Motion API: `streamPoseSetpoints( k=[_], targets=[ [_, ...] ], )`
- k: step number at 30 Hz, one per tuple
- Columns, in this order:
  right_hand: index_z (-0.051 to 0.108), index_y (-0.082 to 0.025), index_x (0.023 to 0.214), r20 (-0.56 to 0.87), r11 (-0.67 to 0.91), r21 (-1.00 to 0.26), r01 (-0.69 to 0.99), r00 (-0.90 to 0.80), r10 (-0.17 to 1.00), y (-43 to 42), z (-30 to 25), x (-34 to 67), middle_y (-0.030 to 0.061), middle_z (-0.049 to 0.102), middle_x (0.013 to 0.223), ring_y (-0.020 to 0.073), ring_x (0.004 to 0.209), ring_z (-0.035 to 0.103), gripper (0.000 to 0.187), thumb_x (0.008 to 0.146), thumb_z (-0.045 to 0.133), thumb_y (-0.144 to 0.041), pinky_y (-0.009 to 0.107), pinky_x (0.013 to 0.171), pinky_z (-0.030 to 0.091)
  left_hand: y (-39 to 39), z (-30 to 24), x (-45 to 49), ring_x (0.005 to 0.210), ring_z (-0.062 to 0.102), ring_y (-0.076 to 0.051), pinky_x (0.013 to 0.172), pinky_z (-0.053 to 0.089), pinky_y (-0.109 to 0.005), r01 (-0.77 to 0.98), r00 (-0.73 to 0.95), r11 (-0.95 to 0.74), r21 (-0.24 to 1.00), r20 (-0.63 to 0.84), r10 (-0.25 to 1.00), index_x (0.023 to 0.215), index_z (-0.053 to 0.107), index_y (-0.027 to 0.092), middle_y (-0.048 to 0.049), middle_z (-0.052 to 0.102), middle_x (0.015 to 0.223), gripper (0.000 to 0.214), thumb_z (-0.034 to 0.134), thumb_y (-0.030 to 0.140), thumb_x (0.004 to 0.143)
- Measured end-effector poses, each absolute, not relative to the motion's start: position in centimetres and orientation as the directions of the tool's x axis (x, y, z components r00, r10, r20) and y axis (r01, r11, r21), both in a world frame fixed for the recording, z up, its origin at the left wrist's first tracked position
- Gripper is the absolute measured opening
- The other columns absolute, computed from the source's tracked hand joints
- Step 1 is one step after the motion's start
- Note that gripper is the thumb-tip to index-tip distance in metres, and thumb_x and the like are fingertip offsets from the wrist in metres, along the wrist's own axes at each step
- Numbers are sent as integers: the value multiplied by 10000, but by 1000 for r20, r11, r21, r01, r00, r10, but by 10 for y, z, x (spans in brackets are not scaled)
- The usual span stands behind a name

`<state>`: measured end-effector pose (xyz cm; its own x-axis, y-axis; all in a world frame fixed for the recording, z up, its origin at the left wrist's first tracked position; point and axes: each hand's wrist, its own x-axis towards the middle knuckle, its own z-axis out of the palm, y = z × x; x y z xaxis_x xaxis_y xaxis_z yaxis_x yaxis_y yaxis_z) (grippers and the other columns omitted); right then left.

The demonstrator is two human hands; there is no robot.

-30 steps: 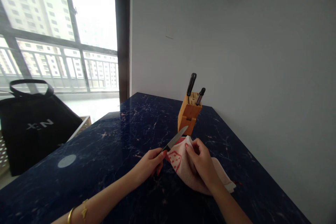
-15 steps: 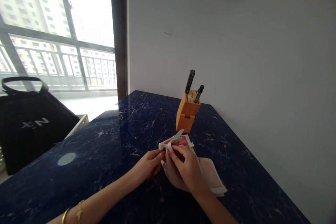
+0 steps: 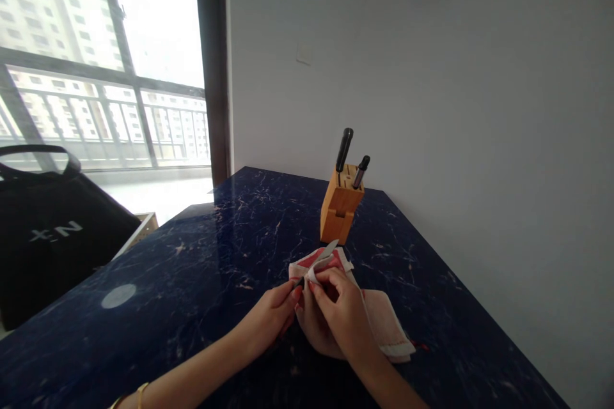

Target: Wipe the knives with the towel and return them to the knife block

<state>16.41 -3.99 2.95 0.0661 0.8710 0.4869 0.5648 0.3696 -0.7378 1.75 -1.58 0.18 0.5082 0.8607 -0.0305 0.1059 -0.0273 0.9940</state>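
Note:
My left hand [image 3: 277, 310] is closed around the dark handle of a small knife [image 3: 329, 249], whose blade points up and away toward the knife block. Between the thumb and fingers of my right hand [image 3: 341, 307] is a fold of a white and red cloth [image 3: 384, 319], which lies against the blade near the handle. The rest of the cloth spreads under and to the right of my right hand. Just beyond the blade tip stands a wooden knife block [image 3: 338, 217], with two dark handles sticking out of its top.
A dark blue marbled table [image 3: 192, 268] carries everything, with a pale round patch [image 3: 118, 296] at its left. A black bag [image 3: 52, 236] sits beyond the left edge, before a large window [image 3: 158, 25]. A grey wall [image 3: 455, 108] rises behind and right.
My right-hand fingers and the cloth fold have shifted slightly along the blade, and more of the knife's blade shows. The view has moved a little to the right.

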Motion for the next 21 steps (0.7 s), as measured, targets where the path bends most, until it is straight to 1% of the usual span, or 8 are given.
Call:
streamPoseSetpoints(
  k=[4, 8, 11, 14, 18, 21],
  targets=[
    [609, -202, 718, 482, 375, -744, 553, 56, 874, -41, 30, 164, 24, 634, 767, 178, 769, 582, 99, 759, 519, -190, 299, 695, 466, -20, 6, 18, 350, 295, -57, 332, 215, -182, 138, 529, -19, 990, -57, 847, 822, 535, 144, 77, 381, 443, 424, 417, 550, 800],
    [590, -199, 709, 408, 298, -778, 553, 84, 909, -40, 26, 166, 16, 630, 717, 172, 692, 582, 77, 751, 525, -193, 285, 630, 466, -16, 3, 17, 334, 259, -53, 318, 198, -181, 100, 499, 13, 995, -61, 865, 792, 530, 148, 81, 368, 432, 419, 414, 551, 800],
    [584, -201, 705, 410, 303, -788, 536, 90, 908, -40, 27, 166, 15, 631, 721, 170, 677, 581, 74, 750, 526, -194, 277, 606, 464, -14, -1, 18, 342, 258, -52, 324, 192, -180, 78, 508, 5, 997, -44, 860, 775, 522, 149, 82, 365, 432, 414, 415, 549, 802],
    [578, -198, 681, 408, 311, -792, 526, 77, 910, -41, 30, 166, 21, 631, 743, 168, 685, 581, 81, 744, 529, -184, 273, 609, 464, -14, -3, 18, 355, 268, -52, 330, 183, -182, 62, 532, 5, 998, -37, 846, 780, 521, 146, 81, 367, 437, 411, 424, 544, 803],
    [570, -195, 678, 380, 278, -785, 553, 75, 922, -41, 29, 166, 14, 616, 705, 164, 667, 573, 81, 742, 526, -174, 271, 617, 455, -14, -4, 20, 349, 248, -45, 331, 170, -183, 25, 529, 36, 999, -43, 848, 802, 529, 144, 86, 369, 433, 403, 441, 537, 799],
    [572, -193, 689, 411, 299, -768, 566, 77, 908, -39, 26, 168, 18, 614, 733, 163, 704, 571, 88, 747, 514, -162, 269, 653, 448, -12, -4, 21, 354, 254, -44, 336, 169, -179, -5, 526, 53, 999, -43, 849, 812, 531, 143, 87, 373, 435, 410, 457, 546, 785]
  ],
)
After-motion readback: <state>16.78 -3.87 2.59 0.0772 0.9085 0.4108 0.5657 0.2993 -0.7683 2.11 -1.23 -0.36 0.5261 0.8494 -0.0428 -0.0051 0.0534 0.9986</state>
